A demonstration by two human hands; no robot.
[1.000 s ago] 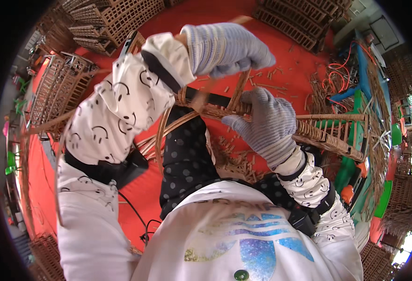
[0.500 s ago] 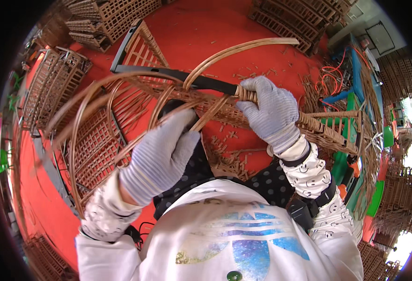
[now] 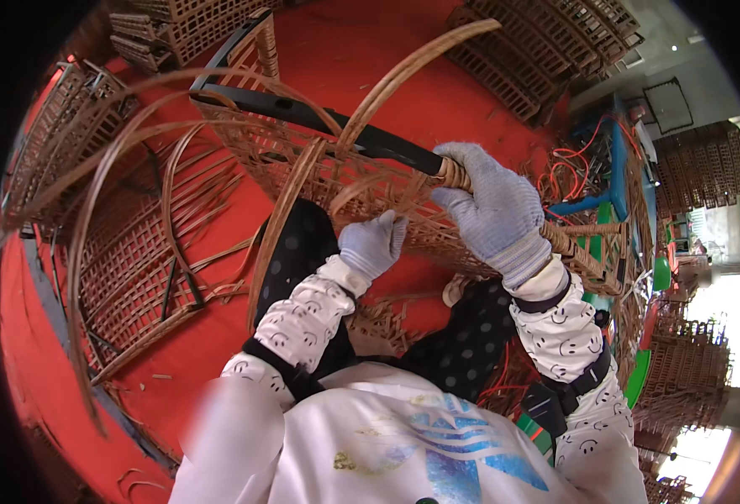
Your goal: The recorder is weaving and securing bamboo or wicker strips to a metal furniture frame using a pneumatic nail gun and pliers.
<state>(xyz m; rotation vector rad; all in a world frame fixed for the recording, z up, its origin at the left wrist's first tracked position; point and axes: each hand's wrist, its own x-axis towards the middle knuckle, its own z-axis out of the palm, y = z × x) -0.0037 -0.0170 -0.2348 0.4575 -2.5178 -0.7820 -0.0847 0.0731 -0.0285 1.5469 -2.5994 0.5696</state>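
A woven rattan frame [image 3: 273,155] with a black bar [image 3: 361,143] along its upper edge spans in front of me. My right hand [image 3: 492,206], in a grey-white knit glove, is closed around the bar's right end, where rattan wrapping [image 3: 454,174] shows at the thumb. Below the bar, my left hand [image 3: 371,244], gloved alike, is closed with its fingertips pinched together against the weave's underside. What they pinch, if anything, I cannot make out. Long loose rattan strips [image 3: 284,227] arch out from the bar to the left, and one strip [image 3: 416,67] curves up and away.
A latticed rattan piece [image 3: 130,277] lies on the red floor [image 3: 155,403] at the left. Stacks of woven panels [image 3: 546,50] stand at the back. To the right are an orange hose [image 3: 576,164], a blue frame [image 3: 618,155] and bundled strips.
My left hand has left the strips above the bar and moved right, beneath the weave. The loose strips swung left. My right hand keeps its hold on the bar's end.
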